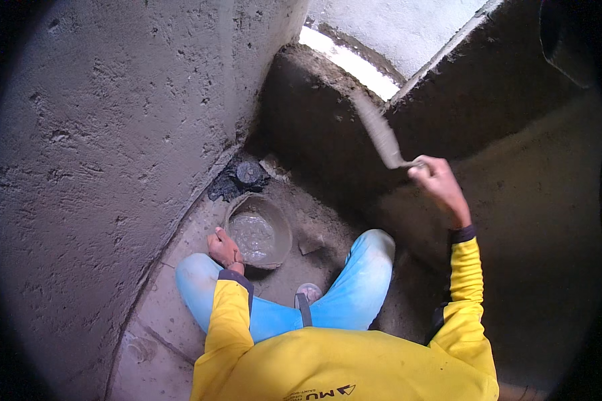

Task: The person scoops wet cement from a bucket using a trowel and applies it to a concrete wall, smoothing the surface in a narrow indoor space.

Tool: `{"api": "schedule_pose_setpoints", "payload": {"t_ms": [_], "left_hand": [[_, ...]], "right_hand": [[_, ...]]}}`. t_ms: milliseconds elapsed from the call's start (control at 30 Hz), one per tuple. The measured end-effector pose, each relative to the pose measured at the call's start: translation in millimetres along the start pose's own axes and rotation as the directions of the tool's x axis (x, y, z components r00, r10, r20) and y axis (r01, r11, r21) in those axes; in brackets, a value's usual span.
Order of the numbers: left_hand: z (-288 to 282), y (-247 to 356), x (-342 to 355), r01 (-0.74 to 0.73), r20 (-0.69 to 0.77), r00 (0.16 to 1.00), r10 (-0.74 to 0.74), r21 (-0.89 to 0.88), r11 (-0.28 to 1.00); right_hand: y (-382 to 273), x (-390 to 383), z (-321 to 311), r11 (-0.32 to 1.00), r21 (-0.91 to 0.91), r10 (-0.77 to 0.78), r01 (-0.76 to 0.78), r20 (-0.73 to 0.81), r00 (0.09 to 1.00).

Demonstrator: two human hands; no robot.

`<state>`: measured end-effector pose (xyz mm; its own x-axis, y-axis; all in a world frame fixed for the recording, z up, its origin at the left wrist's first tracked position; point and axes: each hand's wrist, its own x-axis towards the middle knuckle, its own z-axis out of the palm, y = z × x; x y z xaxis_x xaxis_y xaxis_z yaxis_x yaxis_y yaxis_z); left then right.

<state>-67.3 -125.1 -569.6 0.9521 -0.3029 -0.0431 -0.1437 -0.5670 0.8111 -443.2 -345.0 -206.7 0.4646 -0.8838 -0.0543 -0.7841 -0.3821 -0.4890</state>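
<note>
My right hand point(438, 184) is closed round the handle of a mortar-smeared trowel point(380, 131). Its long blade points up and to the left, with the tip close to the upper edge of a dark low wall point(308, 107); whether it touches is too blurred to tell. Down by my left knee, my left hand point(225, 249) has its fingers curled at the near left rim of a round bucket point(282, 230). Wet grey mortar point(253, 235) lies inside this bucket, which stands on the floor between the wall and my legs.
A rough plastered wall point(114, 147) rises on the left. Beyond the bucket, a black crumpled thing with a round cap point(249, 172) sits in the corner. A broken flat piece point(310, 242) lies right of the bucket on the dirty tiled floor point(157, 334). Another dark wall point(535, 200) stands at right.
</note>
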Motion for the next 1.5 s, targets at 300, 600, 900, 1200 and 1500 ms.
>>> {"api": "schedule_pose_setpoints", "payload": {"t_ms": [300, 600, 900, 1200, 1500], "left_hand": [[3, 28, -19, -0.137, 0.02, 0.99, 0.14, -0.085, 0.987], [-4, -1, -7, -0.087, -0.06, 0.995, 0.084, -0.059, 0.994], [9, -23, 0, -0.033, -0.046, 0.998, 0.031, -0.055, 0.998], [5, 8, -5, 0.018, -0.016, 1.0, -0.02, -0.095, 0.995], [0, -10, 7, -0.003, -0.041, 0.999, 0.003, -0.013, 1.0]], "right_hand": [[2, 3, 338, 0.6, -0.717, -0.252, 0.355, 0.252, 0.934], [2, 5, 344, 0.865, -0.303, -0.158, 0.4, 0.593, 0.79], [2, 6, 214, 0.935, 0.085, -0.352, 0.344, 0.333, 0.875], [-7, 104, 92, 0.53, 0.714, 0.048, -0.457, 0.513, 0.857], [6, 75, 86, 0.901, 0.423, 0.09, -0.094, 0.029, 0.996]]}}
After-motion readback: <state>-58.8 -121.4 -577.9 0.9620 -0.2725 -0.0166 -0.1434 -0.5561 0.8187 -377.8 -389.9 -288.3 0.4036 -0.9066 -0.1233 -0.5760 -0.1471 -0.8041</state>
